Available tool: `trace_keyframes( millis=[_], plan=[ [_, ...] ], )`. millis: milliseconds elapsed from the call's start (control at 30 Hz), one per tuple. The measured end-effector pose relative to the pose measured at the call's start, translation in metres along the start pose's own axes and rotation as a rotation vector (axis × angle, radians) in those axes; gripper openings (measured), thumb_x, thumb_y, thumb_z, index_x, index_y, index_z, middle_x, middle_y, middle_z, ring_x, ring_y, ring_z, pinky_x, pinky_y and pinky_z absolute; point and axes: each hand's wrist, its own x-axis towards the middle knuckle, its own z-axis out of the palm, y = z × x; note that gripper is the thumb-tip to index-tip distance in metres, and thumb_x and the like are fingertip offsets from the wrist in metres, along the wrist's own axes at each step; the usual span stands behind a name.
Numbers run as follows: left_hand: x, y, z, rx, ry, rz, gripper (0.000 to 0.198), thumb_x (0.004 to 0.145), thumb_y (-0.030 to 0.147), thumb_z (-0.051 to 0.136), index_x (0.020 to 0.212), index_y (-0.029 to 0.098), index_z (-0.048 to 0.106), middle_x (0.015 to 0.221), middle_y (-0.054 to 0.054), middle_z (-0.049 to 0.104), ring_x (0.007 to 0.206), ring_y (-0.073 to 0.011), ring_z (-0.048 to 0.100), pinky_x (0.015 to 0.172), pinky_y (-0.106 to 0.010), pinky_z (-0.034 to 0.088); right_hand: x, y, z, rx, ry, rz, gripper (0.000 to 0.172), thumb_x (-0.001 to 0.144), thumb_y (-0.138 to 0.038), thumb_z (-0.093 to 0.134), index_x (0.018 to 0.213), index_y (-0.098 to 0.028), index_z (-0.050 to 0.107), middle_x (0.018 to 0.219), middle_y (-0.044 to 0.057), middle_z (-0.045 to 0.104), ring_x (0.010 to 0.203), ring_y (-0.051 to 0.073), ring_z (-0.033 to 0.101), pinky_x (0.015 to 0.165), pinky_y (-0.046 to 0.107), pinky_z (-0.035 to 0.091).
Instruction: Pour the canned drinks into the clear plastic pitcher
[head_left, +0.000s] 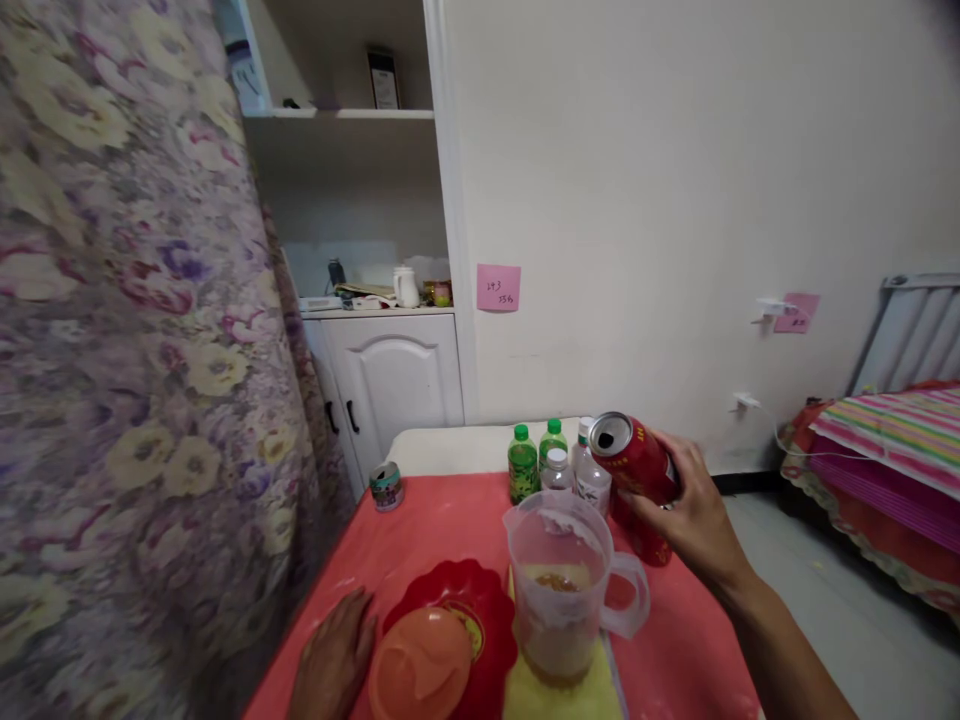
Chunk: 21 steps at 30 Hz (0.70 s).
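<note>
My right hand (pixel 694 515) is wrapped round an opened red drink can (pixel 636 460), tilted toward the left with its mouth showing. It is above and to the right of a clear plastic measuring jug (pixel 559 600), which has some brownish, frothy liquid in it. The jug stands on a yellow cloth (pixel 585 690). Flat on the table beside a red scalloped tray (pixel 405 590) lies my left hand (pixel 335 650), holding nothing. An orange plastic lid or bowl (pixel 421 665) sits on the tray. Behind the held can, another red can (pixel 649 540) is partly hidden.
Two green bottles (pixel 523 465) and two clear bottles stand behind the jug. A small tin (pixel 386 487) is at the table's far left. The table has a red cover (pixel 450 520). A flowered curtain (pixel 150 350) hangs at left; a bed (pixel 885 460) is at right.
</note>
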Motion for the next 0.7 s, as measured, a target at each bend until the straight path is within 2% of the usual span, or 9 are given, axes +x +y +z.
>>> trace_keyframes(
  millis=[167,300,467,567,633,700],
  plan=[
    [0.0,0.004,-0.004,-0.016,0.017,-0.021,0.05,0.091,0.041,0.036,0.121,0.015,0.068,0.132,-0.013,0.07,0.123,-0.0276,0.065,0.109,-0.046,0.047,-0.005,0.004,0.005,-0.052,0.041,-0.098,0.057,0.077,-0.027,0.066,0.132,-0.026,0.048,0.123,0.01,0.057,0.117,0.029,0.054,0.102,0.051,0.047],
    [0.0,0.004,-0.004,0.005,0.01,-0.022,0.053,0.091,0.043,0.035,0.122,0.014,0.068,0.134,-0.014,0.069,0.125,-0.0281,0.063,0.11,-0.046,0.047,-0.009,0.004,0.01,-0.056,0.058,-0.077,0.058,0.075,-0.026,0.069,0.128,-0.026,0.048,0.125,0.01,0.055,0.12,0.03,0.053,0.103,0.051,0.046],
    [0.0,0.004,-0.004,0.009,-0.005,-0.011,0.057,0.093,0.042,0.031,0.124,0.01,0.067,0.135,-0.016,0.067,0.125,-0.0288,0.063,0.111,-0.047,0.046,-0.012,0.002,0.016,-0.017,0.008,0.056,0.067,0.072,-0.032,0.073,0.132,-0.025,0.046,0.124,0.011,0.06,0.112,0.029,0.061,0.097,0.048,0.05],
    [0.0,0.004,-0.005,0.017,-0.018,-0.016,0.057,0.093,0.042,0.031,0.124,0.01,0.066,0.135,-0.016,0.068,0.126,-0.0287,0.062,0.111,-0.046,0.045,-0.012,0.001,0.021,0.014,0.025,0.13,0.075,0.067,-0.038,0.076,0.134,-0.024,0.047,0.128,0.012,0.059,0.119,0.031,0.058,0.103,0.05,0.047],
    [0.0,0.004,-0.005,0.019,-0.025,-0.02,0.058,0.094,0.043,0.03,0.125,0.01,0.066,0.136,-0.015,0.067,0.126,-0.0289,0.062,0.111,-0.046,0.045,-0.011,0.003,0.024,0.058,0.027,0.237,0.078,0.063,-0.042,0.078,0.134,-0.023,0.048,0.128,0.012,0.06,0.12,0.031,0.058,0.103,0.05,0.046],
    [0.0,0.004,-0.005,0.018,-0.031,-0.021,0.059,0.094,0.043,0.029,0.126,0.01,0.065,0.137,-0.015,0.066,0.127,-0.0294,0.061,0.111,-0.048,0.045,-0.011,0.006,0.026,0.134,0.007,0.38,0.078,0.061,-0.046,0.078,0.13,-0.021,0.05,0.123,0.012,0.064,0.112,0.032,0.062,0.098,0.049,0.05]
  ],
)
